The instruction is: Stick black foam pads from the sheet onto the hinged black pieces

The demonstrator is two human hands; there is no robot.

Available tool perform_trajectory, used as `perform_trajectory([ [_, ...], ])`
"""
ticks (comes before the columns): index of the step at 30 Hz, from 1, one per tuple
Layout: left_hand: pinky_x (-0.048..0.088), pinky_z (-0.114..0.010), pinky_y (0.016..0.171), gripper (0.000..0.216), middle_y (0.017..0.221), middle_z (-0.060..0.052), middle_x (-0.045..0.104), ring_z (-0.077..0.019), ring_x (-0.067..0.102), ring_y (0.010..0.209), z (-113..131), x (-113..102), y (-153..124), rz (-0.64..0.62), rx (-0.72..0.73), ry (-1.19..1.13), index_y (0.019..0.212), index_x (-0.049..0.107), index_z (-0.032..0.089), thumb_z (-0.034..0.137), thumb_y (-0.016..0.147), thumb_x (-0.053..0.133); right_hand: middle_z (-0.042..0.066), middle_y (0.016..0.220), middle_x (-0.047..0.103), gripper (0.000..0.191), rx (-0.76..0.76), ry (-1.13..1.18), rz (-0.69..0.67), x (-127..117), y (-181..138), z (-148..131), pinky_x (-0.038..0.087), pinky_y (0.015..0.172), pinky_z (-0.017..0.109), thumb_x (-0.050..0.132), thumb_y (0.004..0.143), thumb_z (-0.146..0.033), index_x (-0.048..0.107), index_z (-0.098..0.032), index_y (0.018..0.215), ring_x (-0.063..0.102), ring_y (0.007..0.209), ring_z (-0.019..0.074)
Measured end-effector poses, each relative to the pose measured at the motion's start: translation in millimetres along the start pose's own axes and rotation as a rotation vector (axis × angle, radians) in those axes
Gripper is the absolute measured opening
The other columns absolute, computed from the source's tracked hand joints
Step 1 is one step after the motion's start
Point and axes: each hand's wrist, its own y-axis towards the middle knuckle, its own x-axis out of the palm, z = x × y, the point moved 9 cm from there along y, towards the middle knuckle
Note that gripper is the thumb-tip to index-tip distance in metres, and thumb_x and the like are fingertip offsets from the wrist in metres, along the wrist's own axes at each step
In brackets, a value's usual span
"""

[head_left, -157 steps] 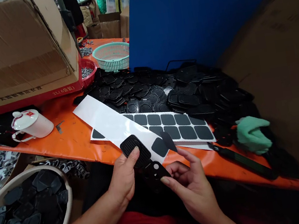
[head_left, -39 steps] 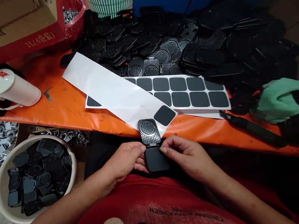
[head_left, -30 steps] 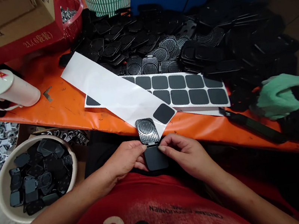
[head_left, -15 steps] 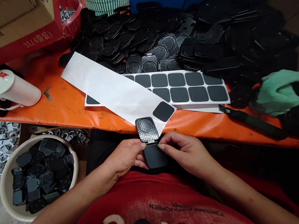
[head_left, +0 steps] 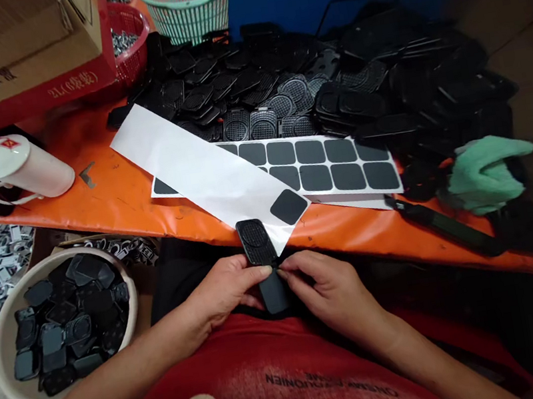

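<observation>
Between my hands is a black hinged plastic case (head_left: 257, 241), unfolded, its ribbed half with a round outline pointing away from me and its smooth dark half nearer my shirt. My left hand (head_left: 227, 285) pinches it by the left side near the hinge, thumb on top. My right hand (head_left: 323, 281) is closed at the right edge of the smooth half, thumb and forefinger together. Just beyond lies a white backing strip (head_left: 200, 163) with a single dark rounded-square sticker (head_left: 289, 206) at its near end. Under the strip is a sheet of dark stickers (head_left: 316, 179).
Black plastic parts (head_left: 253, 87) are heaped along the back of the orange table (head_left: 121, 209). A lidded white mug (head_left: 46, 168) stands left, a green cloth (head_left: 487, 171) and dark strap (head_left: 445, 225) right. A cream basin (head_left: 3, 383) holds black pieces below left.
The hinged case has turned and tilted slightly in my hands, its ribbed half now darker. Both hands remain on it. The whole view has shifted a little.
</observation>
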Motion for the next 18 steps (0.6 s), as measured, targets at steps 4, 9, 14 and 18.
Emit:
perform_trajectory([
  [4,0.050,-0.021,0.053,0.044,0.070,-0.002,0.067,-0.0096,0.057,0.056,5.8,1.0,-3.5,0.056,0.101,0.002,0.095,0.068,0.012,0.045,0.067,0.076,0.007,0.072,0.063,0.018,-0.177,-0.197,0.053,-2.4,-1.2,-13.9,0.047,0.063,0.028,0.048,0.093,-0.016,0.066,-0.015,0.089,0.058,0.067,0.0168],
  [9,0.052,-0.023,0.058,0.044,0.078,-0.003,0.070,-0.0112,0.060,0.062,12.1,1.1,-3.7,0.091,0.222,-0.100,0.101,0.066,0.012,0.042,0.070,0.077,0.009,0.077,0.068,0.017,-0.265,-0.231,0.145,-12.3,0.4,-19.1,0.050,0.067,0.032,0.052,0.092,-0.012,0.067,-0.012,0.099,0.062,0.070,0.0187],
  [14,0.053,-0.025,0.057,0.042,0.083,-0.006,0.072,-0.0136,0.061,0.066,14.3,-0.8,-1.3,0.104,0.247,-0.192,0.104,0.066,0.012,0.036,0.071,0.077,0.007,0.091,0.072,0.022,-0.117,0.038,0.179,-21.0,4.7,-6.9,0.054,0.076,0.030,0.053,0.092,-0.013,0.068,-0.019,0.107,0.068,0.082,0.0173],
  [18,0.053,-0.025,0.053,0.042,0.085,-0.008,0.072,-0.0151,0.062,0.064,13.3,-4.2,0.1,0.132,0.210,-0.229,0.101,0.066,0.011,0.034,0.069,0.077,0.004,0.079,0.070,0.025,0.273,0.411,0.128,-11.4,3.2,31.3,0.053,0.063,0.026,0.054,0.092,-0.029,0.070,-0.020,0.109,0.065,0.068,0.0147],
])
